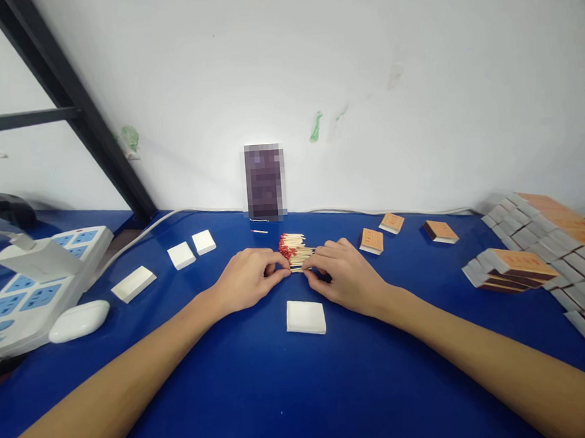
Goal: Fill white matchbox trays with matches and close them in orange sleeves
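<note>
1. Matches [297, 252] are mostly lined up, heads left; one stray match [260, 231] isn't gathered in.
2. Left hand [246, 275] and right hand [346, 275] are curled around the pile's near edge, fingertips nearly closed; whether anything's pinched can't be told tbh.
3. White box [305, 317] is left untouched nearby.

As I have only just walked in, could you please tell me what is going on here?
Someone's left hand and right hand are at a heap of red-tipped matches on a blue table, the left by the red heads, the right at the bare ends. A white piece lies on the near side, and orange matchboxes lie to the right.
</note>
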The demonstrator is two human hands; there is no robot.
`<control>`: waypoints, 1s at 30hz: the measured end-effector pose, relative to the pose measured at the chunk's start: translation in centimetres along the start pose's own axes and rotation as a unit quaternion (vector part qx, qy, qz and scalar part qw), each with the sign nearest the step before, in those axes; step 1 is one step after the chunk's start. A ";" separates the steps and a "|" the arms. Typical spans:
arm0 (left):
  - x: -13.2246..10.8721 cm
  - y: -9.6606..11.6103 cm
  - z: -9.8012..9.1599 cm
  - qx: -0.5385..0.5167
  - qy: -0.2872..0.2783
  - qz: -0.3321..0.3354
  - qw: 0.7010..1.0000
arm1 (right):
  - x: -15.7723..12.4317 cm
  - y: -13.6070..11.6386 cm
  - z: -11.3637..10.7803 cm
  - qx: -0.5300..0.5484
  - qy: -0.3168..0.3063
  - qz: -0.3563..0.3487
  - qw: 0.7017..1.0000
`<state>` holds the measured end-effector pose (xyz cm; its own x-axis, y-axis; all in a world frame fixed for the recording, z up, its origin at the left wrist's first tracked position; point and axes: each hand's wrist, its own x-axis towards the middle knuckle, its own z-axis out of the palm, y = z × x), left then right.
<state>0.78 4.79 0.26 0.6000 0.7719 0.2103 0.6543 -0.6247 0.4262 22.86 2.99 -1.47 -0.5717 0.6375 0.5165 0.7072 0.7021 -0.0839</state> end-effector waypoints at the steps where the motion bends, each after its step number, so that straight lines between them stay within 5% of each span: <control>1: 0.0 0.0 0.0 -0.001 -0.001 0.001 1.000 | 0.0 0.0 -0.1 0.002 -0.005 0.002 1.000; 30: -0.1 0.1 -0.1 -0.052 0.003 -0.028 0.998 | 0.0 0.0 0.0 -0.002 -0.005 0.002 1.000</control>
<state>0.76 4.65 0.34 0.5602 0.8065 0.1891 0.6356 -0.5649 0.5262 22.85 3.00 -1.44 -0.5730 0.6429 0.5082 0.7106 0.6987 -0.0827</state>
